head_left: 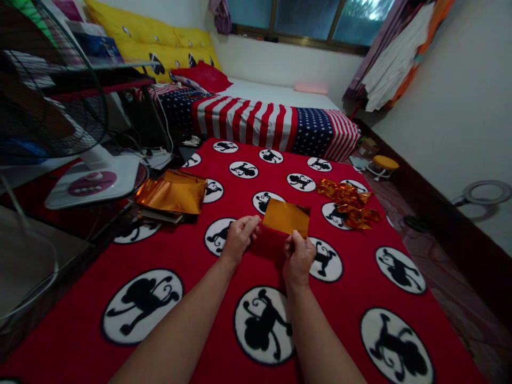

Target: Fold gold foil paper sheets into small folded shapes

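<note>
Two hands pinch one shiny gold foil square: left hand grips its left edge, right hand its bottom edge, over a fuzzy red blanket.

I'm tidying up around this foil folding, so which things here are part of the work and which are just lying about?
In use: gold foil sheet held by left hand and right hand; stack of gold foil sheets; folded gold foil pieces.
Lying about: standing fan; yellow stool; pink pillow.
</note>
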`<state>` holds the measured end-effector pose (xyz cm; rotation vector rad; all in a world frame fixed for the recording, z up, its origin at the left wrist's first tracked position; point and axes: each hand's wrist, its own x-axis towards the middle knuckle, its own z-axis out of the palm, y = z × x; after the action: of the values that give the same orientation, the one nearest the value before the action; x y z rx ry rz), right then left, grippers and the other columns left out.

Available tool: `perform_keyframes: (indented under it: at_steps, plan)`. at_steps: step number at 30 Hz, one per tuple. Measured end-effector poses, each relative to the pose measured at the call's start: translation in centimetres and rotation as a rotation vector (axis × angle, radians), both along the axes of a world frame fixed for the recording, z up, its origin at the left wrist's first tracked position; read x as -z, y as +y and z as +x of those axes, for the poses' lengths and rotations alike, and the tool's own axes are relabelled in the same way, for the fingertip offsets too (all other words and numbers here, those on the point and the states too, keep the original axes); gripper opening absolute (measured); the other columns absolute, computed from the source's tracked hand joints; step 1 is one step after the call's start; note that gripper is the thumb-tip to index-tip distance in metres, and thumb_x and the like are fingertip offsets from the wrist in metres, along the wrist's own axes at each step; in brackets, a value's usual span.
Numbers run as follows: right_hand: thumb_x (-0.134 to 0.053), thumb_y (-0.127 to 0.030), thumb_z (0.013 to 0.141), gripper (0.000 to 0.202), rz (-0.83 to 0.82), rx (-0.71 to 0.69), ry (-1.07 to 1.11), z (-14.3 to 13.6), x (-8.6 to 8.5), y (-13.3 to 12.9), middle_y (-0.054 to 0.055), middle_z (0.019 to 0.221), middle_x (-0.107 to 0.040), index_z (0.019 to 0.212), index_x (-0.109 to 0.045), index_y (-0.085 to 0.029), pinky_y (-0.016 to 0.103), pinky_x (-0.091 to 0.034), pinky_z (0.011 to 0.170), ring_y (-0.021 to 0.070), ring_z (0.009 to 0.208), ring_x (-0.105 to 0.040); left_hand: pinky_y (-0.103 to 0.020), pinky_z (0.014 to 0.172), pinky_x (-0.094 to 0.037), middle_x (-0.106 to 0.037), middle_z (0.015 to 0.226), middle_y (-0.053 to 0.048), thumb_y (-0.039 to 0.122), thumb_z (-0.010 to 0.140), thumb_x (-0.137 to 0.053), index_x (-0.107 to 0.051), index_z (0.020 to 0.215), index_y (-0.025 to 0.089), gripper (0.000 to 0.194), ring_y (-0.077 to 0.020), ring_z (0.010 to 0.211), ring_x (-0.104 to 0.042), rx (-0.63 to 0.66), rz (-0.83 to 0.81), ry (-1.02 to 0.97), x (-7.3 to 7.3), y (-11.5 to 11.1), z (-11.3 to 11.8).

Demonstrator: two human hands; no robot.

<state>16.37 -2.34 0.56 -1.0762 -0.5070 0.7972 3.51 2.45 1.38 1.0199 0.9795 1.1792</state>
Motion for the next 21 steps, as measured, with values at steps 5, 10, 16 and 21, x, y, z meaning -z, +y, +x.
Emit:
perform_keyframes:
  at_steps: [5, 10, 16, 21]
  plan:
    - [-0.068, -0.040, 0.075, 0.031, -0.026, -0.185, -0.049, -0.38, 0.63, -0.15, -0.007, 0.049, -0.045, 0.061, -0.051, -0.018, 0.019, -0.023, 0.038, 0.0050, 0.041, -0.034, -0.018, 0.043, -0.027, -0.053, 0.052, 0.001, 0.049, 0.071, -0.071, -0.059, 0.058, 0.013, 0.040, -0.0066, 0.046, -0.041, 0.074, 0.043, 0.089, 0.34, -0.52, 0.62]
    - [-0.073, -0.038, 0.072, 0.028, -0.037, -0.288, -0.170, -0.19, 0.92, -0.05, -0.008, 0.048, -0.044, 0.066, -0.054, -0.017, 0.021, -0.023, 0.039, 0.0052, 0.041, -0.030, -0.020, 0.048, -0.033, -0.055, 0.055, 0.001, 0.044, 0.070, -0.072, -0.060, 0.060, 0.012, 0.035, -0.0086, 0.050, -0.045, 0.042, 0.071, 0.096, 0.26, -0.78, 0.94]
    - [-0.072, -0.034, 0.072, 0.032, -0.056, -0.279, -0.158, -0.10, 0.49, -0.25, -0.009, 0.044, -0.038, 0.058, -0.048, -0.019, 0.022, -0.022, 0.039, 0.0060, 0.040, -0.029, -0.020, 0.048, -0.031, -0.052, 0.053, 0.001, 0.045, 0.072, -0.069, -0.062, 0.059, 0.012, 0.036, -0.0091, 0.050, -0.043, 0.062, 0.133, 0.189, -0.05, -0.96, 1.11]
    - [-0.071, -0.030, 0.069, 0.029, -0.022, -0.273, -0.006, 0.08, 0.09, -0.17, -0.010, 0.044, -0.035, 0.059, -0.045, -0.020, 0.021, -0.018, 0.038, 0.0049, 0.039, -0.026, -0.021, 0.047, -0.026, -0.048, 0.051, 0.003, 0.045, 0.072, -0.068, -0.058, 0.055, 0.013, 0.037, -0.0080, 0.049, -0.038, 0.043, 0.151, 0.228, 0.61, -0.53, 0.67]
